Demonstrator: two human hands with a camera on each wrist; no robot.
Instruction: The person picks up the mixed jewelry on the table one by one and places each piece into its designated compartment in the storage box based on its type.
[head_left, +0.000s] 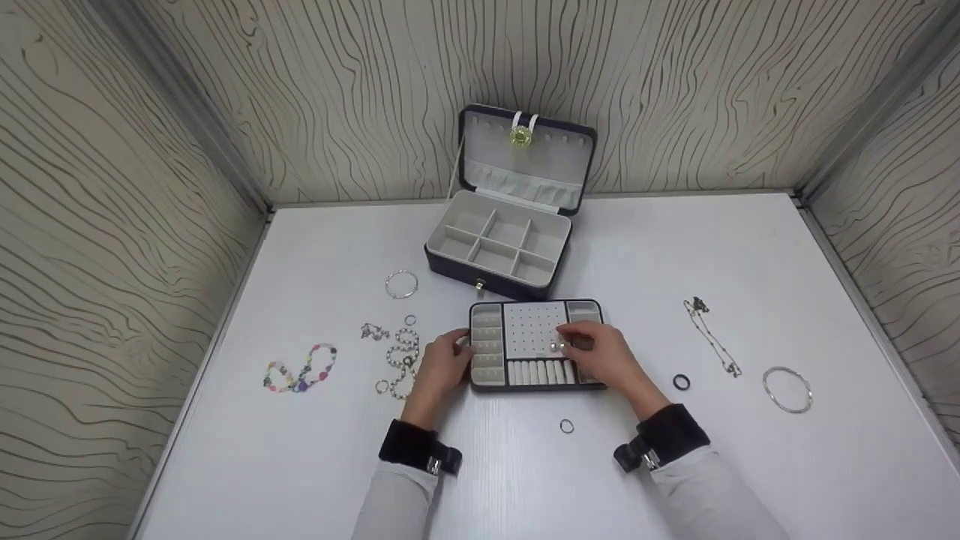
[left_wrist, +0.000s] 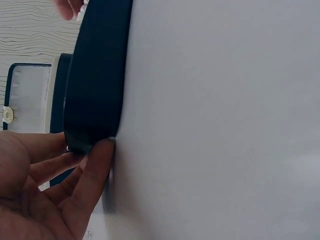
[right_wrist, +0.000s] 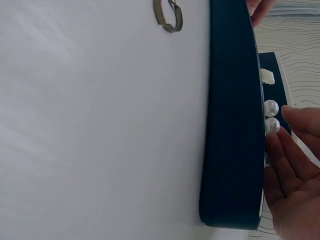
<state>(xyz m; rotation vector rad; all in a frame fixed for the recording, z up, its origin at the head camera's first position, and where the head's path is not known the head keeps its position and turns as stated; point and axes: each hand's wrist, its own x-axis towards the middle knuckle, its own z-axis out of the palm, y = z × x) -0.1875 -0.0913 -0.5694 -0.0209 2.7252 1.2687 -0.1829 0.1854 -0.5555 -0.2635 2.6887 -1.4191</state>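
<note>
Midway between the left and right edges of the white bench (head_left: 517, 484), steadying a shallow dark-blue rectangular tray (head_left: 536, 388) with the left grip (head_left: 441, 365), clamped on its left end from above and below. Apparently seating or adjusting two round white pearls (right_wrist: 271, 108), side by side near the lower right corner of the tray's pale perforated panel (head_left: 532, 322). Working right at them with the right grip (head_left: 604, 356); cannot tell whether pinching or slightly apart. Probably calling next for a gentle, straight push without shifting the tray.

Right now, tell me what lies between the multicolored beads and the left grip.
Head view: a silvery beaded strand and a gold-toned ring lie between the multicolored beads and the left grip.
</note>
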